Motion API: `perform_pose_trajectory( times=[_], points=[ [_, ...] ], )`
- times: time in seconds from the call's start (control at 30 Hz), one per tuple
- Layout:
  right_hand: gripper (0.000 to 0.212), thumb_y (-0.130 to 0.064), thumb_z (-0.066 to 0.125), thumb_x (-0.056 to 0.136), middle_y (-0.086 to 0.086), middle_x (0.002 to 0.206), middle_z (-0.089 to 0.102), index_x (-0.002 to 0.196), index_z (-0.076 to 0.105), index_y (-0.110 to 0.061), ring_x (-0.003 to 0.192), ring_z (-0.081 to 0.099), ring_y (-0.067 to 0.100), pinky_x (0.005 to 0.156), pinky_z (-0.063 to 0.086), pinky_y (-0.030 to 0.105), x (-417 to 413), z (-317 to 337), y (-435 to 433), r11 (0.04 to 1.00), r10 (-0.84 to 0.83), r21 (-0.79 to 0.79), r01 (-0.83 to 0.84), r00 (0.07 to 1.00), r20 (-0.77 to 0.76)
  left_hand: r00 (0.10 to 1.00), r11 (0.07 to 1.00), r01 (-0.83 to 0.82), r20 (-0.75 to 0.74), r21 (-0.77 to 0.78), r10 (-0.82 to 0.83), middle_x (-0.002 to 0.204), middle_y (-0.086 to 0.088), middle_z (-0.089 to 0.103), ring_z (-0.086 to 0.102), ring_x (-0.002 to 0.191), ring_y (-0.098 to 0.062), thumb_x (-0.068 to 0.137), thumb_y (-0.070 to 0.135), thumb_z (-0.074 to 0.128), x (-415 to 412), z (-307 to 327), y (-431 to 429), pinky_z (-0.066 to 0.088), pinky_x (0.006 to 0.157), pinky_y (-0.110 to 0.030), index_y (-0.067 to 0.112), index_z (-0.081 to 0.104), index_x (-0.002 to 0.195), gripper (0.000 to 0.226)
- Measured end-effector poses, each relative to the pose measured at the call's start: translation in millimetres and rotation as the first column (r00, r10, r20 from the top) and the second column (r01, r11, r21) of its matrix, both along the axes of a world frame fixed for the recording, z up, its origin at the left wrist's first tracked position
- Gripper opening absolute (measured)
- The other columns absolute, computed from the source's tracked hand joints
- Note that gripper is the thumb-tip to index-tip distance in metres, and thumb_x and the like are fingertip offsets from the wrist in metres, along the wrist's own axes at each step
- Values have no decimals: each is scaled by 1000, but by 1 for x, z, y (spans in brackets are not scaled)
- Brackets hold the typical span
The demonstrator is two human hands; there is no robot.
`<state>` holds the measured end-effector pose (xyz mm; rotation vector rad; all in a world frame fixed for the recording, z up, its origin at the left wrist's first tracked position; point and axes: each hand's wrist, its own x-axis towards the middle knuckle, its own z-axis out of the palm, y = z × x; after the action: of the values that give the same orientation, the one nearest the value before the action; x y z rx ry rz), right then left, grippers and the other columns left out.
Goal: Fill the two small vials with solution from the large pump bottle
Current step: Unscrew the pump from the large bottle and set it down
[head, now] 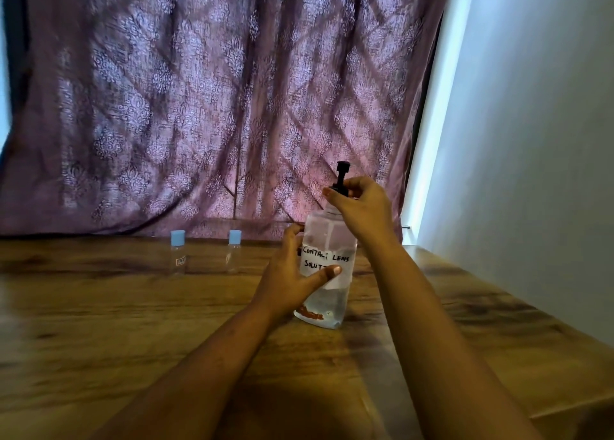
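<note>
Pump bottle (pixel 332 235), large, clear plastic: 1. It stands on the wooden counter (pixel 133 323), right of centre, tilted slightly, with clear liquid inside.

Pump (pixel 343 168), black, on the bottle's neck: 1. The stem is raised.

Small vials, clear with light blue caps: 2. The left vial (pixel 177 253) and right vial (pixel 234 252) stand upright and apart from each other near the counter's back edge. Both are capped and are left of the bottle, beyond the hands, touched by neither.

Hands: 2, both on the bottle.
- The left hand (pixel 285 283) grips the bottle's body from its left side. Its fingers curl round the far face and its thumb lies across the lower label.
- The right hand (pixel 362 207) is over the bottle's shoulder. Its fingertips pinch the black collar at the base of the pump stem.

Writing:
- A white label (pixel 332 257) on the bottle, hand-lettered in black, reads "CONTACT LENS" over "SOLUT", the rest covered by the thumb.
- Reddish print low on the bottle is unreadable.
- The left vial has a small sticker, too small to read.

Surroundings: 1 purple patterned curtain (pixel 199 107) behind the counter, and 1 pale wall (pixel 531 140) at right.
</note>
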<state>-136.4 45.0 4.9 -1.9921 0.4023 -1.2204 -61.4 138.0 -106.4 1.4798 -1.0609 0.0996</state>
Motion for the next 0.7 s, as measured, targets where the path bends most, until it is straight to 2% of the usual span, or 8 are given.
perform_pose_trajectory(
  times=[0.1, 0.2, 0.27, 0.33, 0.47, 0.6, 0.7],
  points=[
    [30, -22, 60, 88, 1, 104, 66, 115, 60, -9, 99, 61, 18, 89, 48, 35, -4, 2, 2, 994, 98, 55, -99, 995, 18, 1000, 1000, 3, -10, -6, -3, 122, 15, 54, 63, 106, -10, 65, 60, 74, 0, -1, -1, 58, 86, -44, 46, 28, 124, 76],
    [31, -24, 53, 92, -10, 92, 62, 121, 55, -13, 86, 60, 8, 78, 45, 28, -8, 3, 5, 983, 150, 98, -153, 988, 37, 1000, 1000, 0, -13, -1, 0, 122, 16, 54, 63, 105, -10, 60, 67, 69, 1, -1, -1, 59, 86, -43, 42, 28, 129, 83],
    [40, -36, 59, 88, -8, 100, 63, 121, 54, -15, 89, 59, 9, 84, 46, 31, -5, 1, 6, 993, 100, 60, -102, 994, 36, 1000, 1000, -4, -12, 5, 4, 123, 15, 55, 64, 105, -10, 60, 68, 69, 1, -2, -1, 58, 86, -44, 41, 28, 130, 85],
    [44, -45, 67, 79, -4, 103, 63, 112, 58, -16, 96, 59, 15, 92, 47, 41, -1, -2, 5, 1000, 9, 1, -9, 1000, 12, 1000, 1000, -7, -19, 4, 7, 126, 13, 57, 65, 104, -10, 61, 67, 69, 0, -3, 0, 58, 86, -44, 41, 29, 130, 85],
    [34, -38, 73, 75, -3, 91, 64, 100, 64, -16, 91, 61, 18, 91, 48, 47, 1, -2, 5, 999, -36, -22, 35, 999, -10, 999, 1000, -24, -26, 2, 24, 127, 9, 60, 65, 106, -12, 60, 70, 70, 1, -5, -2, 58, 86, -45, 39, 30, 133, 89],
    [32, -26, 67, 83, 5, 108, 68, 110, 64, -10, 99, 61, 20, 96, 47, 43, -2, 8, 6, 999, 43, -10, -43, 999, 11, 998, 999, -33, -48, -5, 33, 125, 8, 62, 66, 106, -15, 60, 72, 70, 4, -6, -3, 58, 84, -48, 43, 31, 132, 86],
    [28, -18, 62, 88, 4, 111, 66, 114, 62, -9, 96, 59, 15, 91, 46, 31, -11, 27, 8, 993, 113, 12, -115, 987, 111, 998, 998, -57, -40, 0, 57, 124, 7, 64, 66, 104, -14, 63, 67, 70, 3, -6, -4, 59, 83, -46, 47, 29, 130, 81]
  ],
)
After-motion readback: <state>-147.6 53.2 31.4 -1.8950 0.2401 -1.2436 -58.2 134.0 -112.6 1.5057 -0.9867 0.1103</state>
